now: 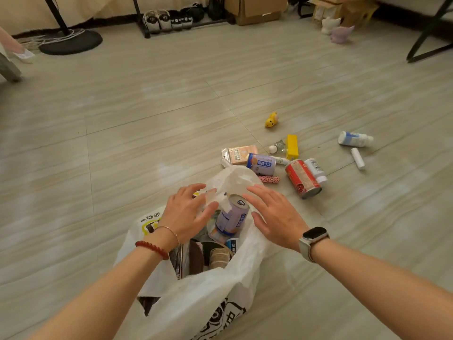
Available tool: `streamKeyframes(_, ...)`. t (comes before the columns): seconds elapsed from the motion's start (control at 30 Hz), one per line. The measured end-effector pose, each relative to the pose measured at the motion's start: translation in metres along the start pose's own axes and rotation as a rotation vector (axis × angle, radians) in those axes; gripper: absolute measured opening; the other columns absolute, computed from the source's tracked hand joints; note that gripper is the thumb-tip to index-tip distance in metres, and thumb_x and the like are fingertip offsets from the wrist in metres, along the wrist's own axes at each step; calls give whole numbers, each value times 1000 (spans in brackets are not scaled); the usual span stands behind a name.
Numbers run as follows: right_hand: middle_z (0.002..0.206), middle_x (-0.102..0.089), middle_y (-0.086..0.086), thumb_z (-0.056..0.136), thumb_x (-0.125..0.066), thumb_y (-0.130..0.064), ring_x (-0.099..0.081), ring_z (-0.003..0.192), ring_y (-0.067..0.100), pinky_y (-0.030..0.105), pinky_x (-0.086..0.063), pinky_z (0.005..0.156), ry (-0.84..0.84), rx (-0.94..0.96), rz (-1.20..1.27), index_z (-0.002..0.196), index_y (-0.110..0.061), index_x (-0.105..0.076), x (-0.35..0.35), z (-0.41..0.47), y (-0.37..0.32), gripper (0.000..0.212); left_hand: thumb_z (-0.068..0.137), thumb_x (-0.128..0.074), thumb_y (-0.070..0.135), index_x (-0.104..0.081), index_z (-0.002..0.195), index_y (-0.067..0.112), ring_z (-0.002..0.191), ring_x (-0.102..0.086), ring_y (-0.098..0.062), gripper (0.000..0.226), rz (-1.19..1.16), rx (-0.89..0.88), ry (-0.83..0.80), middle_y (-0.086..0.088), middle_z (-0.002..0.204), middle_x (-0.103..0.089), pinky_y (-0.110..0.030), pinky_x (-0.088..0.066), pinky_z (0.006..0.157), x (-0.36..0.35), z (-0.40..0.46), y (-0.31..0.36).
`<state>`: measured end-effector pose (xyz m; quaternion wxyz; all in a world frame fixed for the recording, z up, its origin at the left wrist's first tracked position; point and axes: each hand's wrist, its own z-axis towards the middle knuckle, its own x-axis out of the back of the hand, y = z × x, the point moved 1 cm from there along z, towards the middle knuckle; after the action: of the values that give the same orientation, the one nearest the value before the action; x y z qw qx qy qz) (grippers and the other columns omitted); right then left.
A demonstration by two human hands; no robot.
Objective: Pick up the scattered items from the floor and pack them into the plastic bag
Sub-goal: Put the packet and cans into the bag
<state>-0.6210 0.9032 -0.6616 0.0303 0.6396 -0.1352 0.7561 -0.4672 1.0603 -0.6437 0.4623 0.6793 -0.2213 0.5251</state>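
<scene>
A white plastic bag (203, 290) with black print lies open on the floor in front of me, several items inside. A lavender can (232, 217) sits in its mouth, top facing up. My left hand (188, 212) hovers over the bag's left rim, fingers spread, touching the plastic. My right hand (272, 212) is open just right of the can, holding nothing. Beyond the bag lie a second lavender can (262, 164), a red can (302, 179), a yellow box (292, 146), a pink packet (241, 154), white bottles (355, 139) and a yellow toy (271, 120).
A white tube (358, 158) and a pink patterned stick (269, 179) also lie on the tile floor. A fan base (71, 42), a shoe rack with shoes (171, 19), cardboard boxes (255, 9) and a black frame leg (426, 35) stand along the far side.
</scene>
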Motion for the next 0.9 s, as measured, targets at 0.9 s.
streamKeyframes(0.9, 100, -65, 11, 50, -79, -43, -59, 77, 23, 28, -49, 62, 78, -666, -314, 114, -6, -48, -92, 14, 187, 80, 80, -61, 33, -16, 141, 22, 138, -20, -30, 77, 394, 40, -418, -6, 148, -26, -57, -17, 112, -131, 265, 85)
